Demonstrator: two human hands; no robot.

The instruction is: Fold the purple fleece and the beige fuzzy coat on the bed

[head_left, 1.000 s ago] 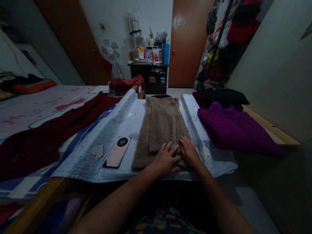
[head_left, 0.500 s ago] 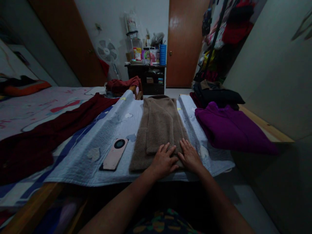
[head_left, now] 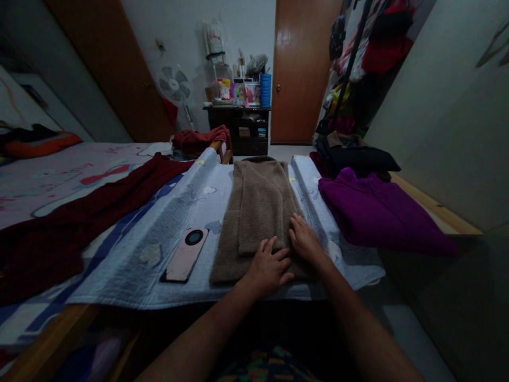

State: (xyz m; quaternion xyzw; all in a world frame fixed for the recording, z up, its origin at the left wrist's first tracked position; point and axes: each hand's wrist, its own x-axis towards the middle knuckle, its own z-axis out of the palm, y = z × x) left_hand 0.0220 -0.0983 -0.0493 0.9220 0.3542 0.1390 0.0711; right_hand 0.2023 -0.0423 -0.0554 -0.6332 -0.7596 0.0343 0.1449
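A brown fuzzy garment (head_left: 260,207), folded into a long shape, lies on the light blue quilted cloth (head_left: 167,212). My left hand (head_left: 269,268) rests on its near end with the fingers spread, holding nothing. On the garment's right edge lies my right hand (head_left: 305,239), its fingers apart and slightly bent, a little ahead of the left. The two hands do not touch. A pink phone (head_left: 186,255) with a round black camera lies face down to the left of the garment.
A folded purple garment (head_left: 377,212) sits at the right, before a stack of dark clothes (head_left: 353,156). Dark red trousers (head_left: 99,199) stretch across the bed at left. A fan (head_left: 175,85) and a dark cabinet (head_left: 238,130) stand at the back.
My right hand has moved slightly forward along the garment's right edge, its fingers now more bent. My left hand has hardly shifted.
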